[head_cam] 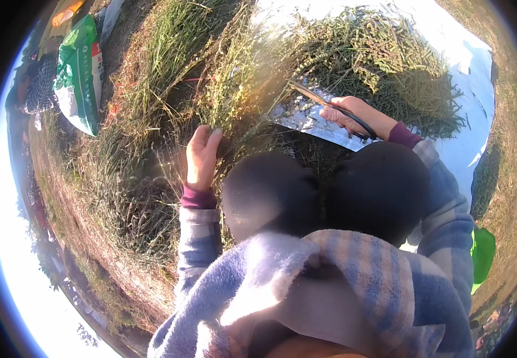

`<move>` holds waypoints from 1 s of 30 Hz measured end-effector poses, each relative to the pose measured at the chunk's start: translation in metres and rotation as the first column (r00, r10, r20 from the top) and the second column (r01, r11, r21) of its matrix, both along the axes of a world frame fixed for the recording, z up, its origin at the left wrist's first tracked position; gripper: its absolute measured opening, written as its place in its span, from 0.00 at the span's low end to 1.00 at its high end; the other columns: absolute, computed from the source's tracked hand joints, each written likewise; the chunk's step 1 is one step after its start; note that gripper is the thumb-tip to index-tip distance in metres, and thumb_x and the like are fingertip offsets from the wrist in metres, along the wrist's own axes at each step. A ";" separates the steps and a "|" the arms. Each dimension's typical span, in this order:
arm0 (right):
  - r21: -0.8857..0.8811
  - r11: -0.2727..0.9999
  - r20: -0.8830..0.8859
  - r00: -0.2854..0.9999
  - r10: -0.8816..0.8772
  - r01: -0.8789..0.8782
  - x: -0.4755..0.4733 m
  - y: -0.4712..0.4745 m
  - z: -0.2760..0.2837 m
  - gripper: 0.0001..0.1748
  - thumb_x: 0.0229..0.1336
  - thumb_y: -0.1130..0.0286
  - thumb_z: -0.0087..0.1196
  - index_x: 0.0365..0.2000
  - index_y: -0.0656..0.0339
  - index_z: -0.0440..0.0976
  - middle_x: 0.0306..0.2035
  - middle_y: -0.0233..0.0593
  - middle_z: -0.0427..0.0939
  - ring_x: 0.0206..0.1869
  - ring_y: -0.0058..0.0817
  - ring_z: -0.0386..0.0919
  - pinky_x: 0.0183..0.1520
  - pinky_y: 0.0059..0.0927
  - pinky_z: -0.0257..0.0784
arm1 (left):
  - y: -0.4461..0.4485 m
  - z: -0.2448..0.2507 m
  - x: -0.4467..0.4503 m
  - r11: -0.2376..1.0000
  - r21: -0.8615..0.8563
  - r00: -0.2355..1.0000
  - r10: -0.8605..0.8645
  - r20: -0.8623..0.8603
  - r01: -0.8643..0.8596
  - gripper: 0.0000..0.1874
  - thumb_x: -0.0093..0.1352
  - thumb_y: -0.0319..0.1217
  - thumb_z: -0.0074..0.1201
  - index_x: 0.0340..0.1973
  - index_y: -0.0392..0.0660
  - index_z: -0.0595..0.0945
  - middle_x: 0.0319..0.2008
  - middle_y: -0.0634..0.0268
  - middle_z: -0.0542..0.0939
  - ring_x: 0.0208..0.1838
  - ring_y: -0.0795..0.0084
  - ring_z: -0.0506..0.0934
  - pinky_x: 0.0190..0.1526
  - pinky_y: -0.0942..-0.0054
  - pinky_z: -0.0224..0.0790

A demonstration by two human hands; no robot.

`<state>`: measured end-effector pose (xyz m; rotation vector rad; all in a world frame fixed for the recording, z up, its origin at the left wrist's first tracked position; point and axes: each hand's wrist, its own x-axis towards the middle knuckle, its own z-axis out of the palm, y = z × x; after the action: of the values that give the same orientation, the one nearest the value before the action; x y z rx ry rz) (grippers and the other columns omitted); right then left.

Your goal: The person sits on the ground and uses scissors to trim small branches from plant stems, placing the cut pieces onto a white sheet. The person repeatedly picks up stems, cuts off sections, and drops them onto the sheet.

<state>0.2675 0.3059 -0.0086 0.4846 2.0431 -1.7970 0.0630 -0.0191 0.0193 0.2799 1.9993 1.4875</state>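
My left hand (pixel 201 156) pinches a bunch of thin green plant stems (pixel 218 100) between thumb and fingers, left of my knees. The stems reach up and away, with yellowish seed heads or small leaves on them. In my right hand (pixel 368 115) is a pair of scissors (pixel 311 95), its black handles around the fingers. The blades point up and left towards the stems, and look nearly closed. Beyond that hand, a pile of cut leafy sprigs (pixel 375 62) lies on a white sheet (pixel 473 89).
Long, partly dry stalks (pixel 124 192) lie heaped on the left, with more green stalks (pixel 169 44) beyond. A green and white printed bag (pixel 76 76) stands at upper left. Near it is a person in checked clothing (pixel 41 85). Something bright green (pixel 483 255) sits to my right.
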 end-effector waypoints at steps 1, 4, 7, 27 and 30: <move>-0.003 1.000 -0.030 0.999 0.021 -0.021 -0.001 0.003 0.002 0.25 0.70 0.46 0.52 0.36 0.62 0.75 0.20 0.23 0.65 0.20 0.11 0.64 0.23 0.19 0.60 | 0.002 0.001 0.000 1.000 0.013 1.000 0.008 -0.001 -0.008 0.03 0.75 0.27 0.54 0.42 0.42 0.79 0.33 0.74 0.79 0.34 0.87 0.74 0.35 0.84 0.68; -0.078 0.987 -0.057 0.987 -0.148 0.143 0.013 -0.001 0.024 0.21 0.70 0.52 0.55 0.34 0.62 0.78 0.17 0.20 0.63 0.18 0.10 0.59 0.23 0.20 0.56 | 0.007 0.005 0.001 0.996 0.051 0.996 0.072 0.054 -0.075 0.04 0.75 0.28 0.55 0.43 0.42 0.79 0.33 0.74 0.79 0.35 0.86 0.75 0.36 0.84 0.69; -0.138 0.978 -0.035 0.986 -0.164 0.158 0.026 0.003 0.048 0.20 0.70 0.53 0.55 0.36 0.62 0.78 0.17 0.20 0.63 0.19 0.09 0.60 0.22 0.18 0.56 | 0.003 0.012 -0.003 0.994 0.056 0.989 0.084 0.121 -0.091 0.06 0.76 0.31 0.54 0.43 0.42 0.80 0.34 0.74 0.79 0.35 0.85 0.75 0.38 0.82 0.71; -0.051 0.981 -0.118 0.974 -0.194 0.189 0.036 -0.007 0.089 0.25 0.71 0.49 0.46 0.49 0.62 0.75 0.24 0.22 0.63 0.27 0.13 0.62 0.31 0.18 0.57 | -0.030 -0.039 -0.018 0.976 -0.142 0.874 0.078 -0.479 -0.165 0.16 0.69 0.30 0.59 0.52 0.41 0.81 0.45 0.61 0.82 0.49 0.68 0.80 0.50 0.72 0.72; -0.070 0.974 -0.065 0.973 -0.221 0.216 0.041 -0.007 0.090 0.24 0.72 0.51 0.46 0.50 0.63 0.75 0.27 0.23 0.65 0.30 0.14 0.62 0.36 0.18 0.57 | -0.030 -0.034 -0.014 0.937 -0.347 0.688 -0.220 -0.691 -0.049 0.15 0.65 0.32 0.62 0.47 0.45 0.84 0.44 0.59 0.81 0.48 0.60 0.80 0.50 0.66 0.73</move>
<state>0.3089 0.2987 0.0809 0.6578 2.0421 -2.0260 0.0492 -0.0487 -0.0150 0.9219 2.7687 0.9948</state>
